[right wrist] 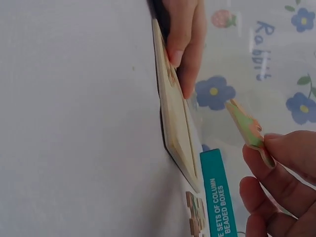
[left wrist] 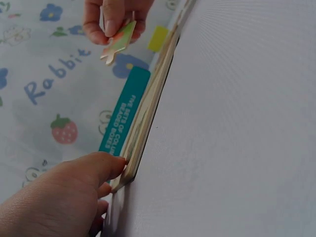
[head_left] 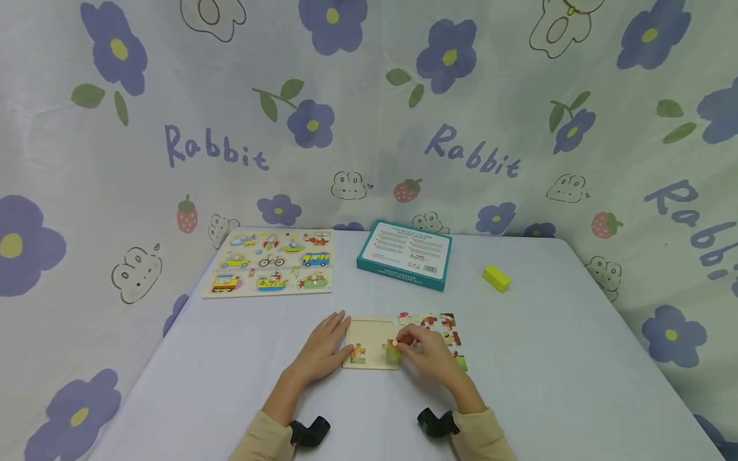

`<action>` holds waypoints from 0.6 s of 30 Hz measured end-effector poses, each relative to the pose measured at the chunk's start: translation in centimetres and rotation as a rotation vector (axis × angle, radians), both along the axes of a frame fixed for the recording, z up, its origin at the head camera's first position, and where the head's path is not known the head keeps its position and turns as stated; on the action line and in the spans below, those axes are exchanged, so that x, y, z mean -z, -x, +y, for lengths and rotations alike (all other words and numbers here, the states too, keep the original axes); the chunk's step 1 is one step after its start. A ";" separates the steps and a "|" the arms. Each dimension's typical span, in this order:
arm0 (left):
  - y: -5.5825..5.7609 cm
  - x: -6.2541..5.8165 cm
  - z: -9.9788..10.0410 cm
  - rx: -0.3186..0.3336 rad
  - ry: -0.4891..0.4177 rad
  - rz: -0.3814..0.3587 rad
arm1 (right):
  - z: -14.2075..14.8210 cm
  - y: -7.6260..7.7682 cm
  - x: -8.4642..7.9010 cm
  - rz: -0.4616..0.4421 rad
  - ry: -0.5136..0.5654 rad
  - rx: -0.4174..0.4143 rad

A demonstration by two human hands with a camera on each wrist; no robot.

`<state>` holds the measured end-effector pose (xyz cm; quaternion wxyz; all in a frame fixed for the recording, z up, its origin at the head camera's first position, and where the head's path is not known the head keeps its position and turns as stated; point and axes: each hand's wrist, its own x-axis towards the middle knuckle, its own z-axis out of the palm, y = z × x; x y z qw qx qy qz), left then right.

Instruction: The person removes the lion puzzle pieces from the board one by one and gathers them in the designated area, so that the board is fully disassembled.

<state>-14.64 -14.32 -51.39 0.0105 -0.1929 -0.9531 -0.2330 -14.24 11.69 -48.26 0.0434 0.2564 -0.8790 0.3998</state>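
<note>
My right hand pinches a green and orange jigsaw piece between thumb and fingers. In both wrist views that jigsaw piece is lifted above the wooden puzzle tray, over its right side in the head view. With fingers fairly straight, my left hand rests against the tray's left edge, its thumb on the lower left border. Another jigsaw piece lies inside the tray at the lower left corner. Several loose jigsaw pieces are laid out right of the tray, partly hidden by my right hand.
A teal box lies behind the tray. To the back left is a wooden vehicle puzzle board. A yellow block sits at the back right. All stand on a white table before a patterned curtain.
</note>
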 end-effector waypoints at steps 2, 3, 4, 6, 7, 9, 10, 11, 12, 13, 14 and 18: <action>0.0 0.0 0.0 -0.003 0.001 -0.003 | 0.5 0.1 0.0 -0.009 -0.009 0.017; 0.0 -0.1 0.0 -0.003 -0.001 -0.004 | 0.7 0.1 0.0 -0.016 -0.017 0.028; 0.0 -0.1 0.0 -0.004 -0.004 -0.006 | 0.9 0.1 -0.1 -0.019 -0.021 0.035; -0.1 -0.1 0.0 -0.002 -0.007 -0.008 | 1.3 0.1 -0.3 -0.026 -0.020 0.046; -0.1 -0.2 0.1 -0.002 -0.009 -0.008 | 1.4 0.0 -0.4 -0.034 -0.015 0.050; -0.1 -0.2 0.0 -0.001 -0.010 -0.009 | 1.7 0.0 -0.6 -0.051 -0.001 0.059; -0.1 -0.2 0.0 -0.001 -0.010 -0.008 | 1.8 0.0 -0.7 -0.053 0.000 0.063; -0.1 -0.1 0.0 -0.001 -0.010 -0.007 | 2.0 0.0 -0.7 -0.056 0.004 0.064; -0.1 -0.1 0.0 -0.001 -0.011 -0.005 | 2.1 0.1 -0.7 -0.055 0.006 0.066; -0.1 -0.1 0.0 0.000 -0.011 -0.005 | 2.3 0.1 -0.7 -0.047 0.004 0.067; -0.1 -0.1 0.0 0.000 -0.012 -0.005 | 2.4 0.2 -0.6 -0.030 0.003 0.067; -0.1 -0.2 0.1 0.002 -0.009 -0.008 | 3.1 0.2 -0.3 0.018 0.000 0.081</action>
